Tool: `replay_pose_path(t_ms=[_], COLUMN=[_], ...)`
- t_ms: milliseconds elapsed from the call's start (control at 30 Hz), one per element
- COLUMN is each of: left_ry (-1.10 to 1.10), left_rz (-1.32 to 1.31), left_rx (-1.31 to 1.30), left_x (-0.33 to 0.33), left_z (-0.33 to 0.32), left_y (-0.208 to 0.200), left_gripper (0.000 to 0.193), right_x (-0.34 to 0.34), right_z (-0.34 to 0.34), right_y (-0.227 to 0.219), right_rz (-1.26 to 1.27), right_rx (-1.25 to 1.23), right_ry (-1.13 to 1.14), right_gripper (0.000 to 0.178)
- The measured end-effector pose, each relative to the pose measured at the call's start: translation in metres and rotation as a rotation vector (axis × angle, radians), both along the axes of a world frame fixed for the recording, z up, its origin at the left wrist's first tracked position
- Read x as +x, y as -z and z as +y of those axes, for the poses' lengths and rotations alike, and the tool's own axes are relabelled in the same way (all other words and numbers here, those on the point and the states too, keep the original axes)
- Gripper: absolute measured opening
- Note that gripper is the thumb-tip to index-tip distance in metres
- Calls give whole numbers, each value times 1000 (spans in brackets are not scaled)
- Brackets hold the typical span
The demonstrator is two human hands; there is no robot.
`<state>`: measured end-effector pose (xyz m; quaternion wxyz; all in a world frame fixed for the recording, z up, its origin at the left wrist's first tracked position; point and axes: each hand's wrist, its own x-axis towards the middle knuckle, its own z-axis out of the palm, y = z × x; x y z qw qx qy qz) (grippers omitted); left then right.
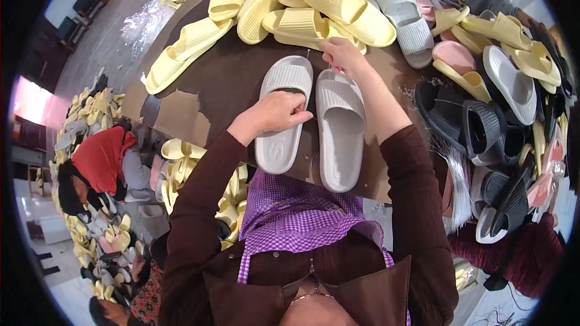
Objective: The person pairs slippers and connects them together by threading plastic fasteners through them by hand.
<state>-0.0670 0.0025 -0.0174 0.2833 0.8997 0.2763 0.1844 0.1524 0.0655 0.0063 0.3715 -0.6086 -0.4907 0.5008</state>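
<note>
Two light grey slide slippers lie side by side on the brown tabletop, toes pointing away from me. On the left slipper point(281, 151), my left hand point(275, 111) is closed over the strap, fingers curled into the foot opening and thumb along the inner edge. My right hand point(343, 57) is pinched at the toe of the right slipper point(341, 151). What its fingertips hold is too small to make out; a fine pale line shows just below them. A thin whitish strand point(309, 54) sticks up by the left slipper's toe.
Yellow slippers point(344, 6) and grey ones point(399, 15) are heaped along the far edge. Black slippers point(480, 127) and a bundle of thin white strands point(457, 184) lie at the right. People work nearby, one in a red top point(99, 160) among slipper piles at the left.
</note>
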Motion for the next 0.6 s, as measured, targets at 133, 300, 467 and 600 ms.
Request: replay_pose_path(t_ms=[133, 300, 467, 600], left_ry=[-7, 7, -77, -205], left_rz=[-15, 5, -176, -443], left_rx=[-2, -24, 221, 86], left_x=[-1, 0, -5, -6], left_z=[-2, -3, -21, -40], left_y=[0, -3, -9, -34], left_gripper=[28, 26, 19, 16], right_x=[-24, -24, 0, 6], right_z=[9, 18, 4, -32], right_y=[-5, 8, -1, -18], right_rz=[-245, -410, -406, -282], right_rx=[21, 181, 272, 299], right_ry=[-167, -219, -39, -42], right_gripper=[21, 27, 27, 20])
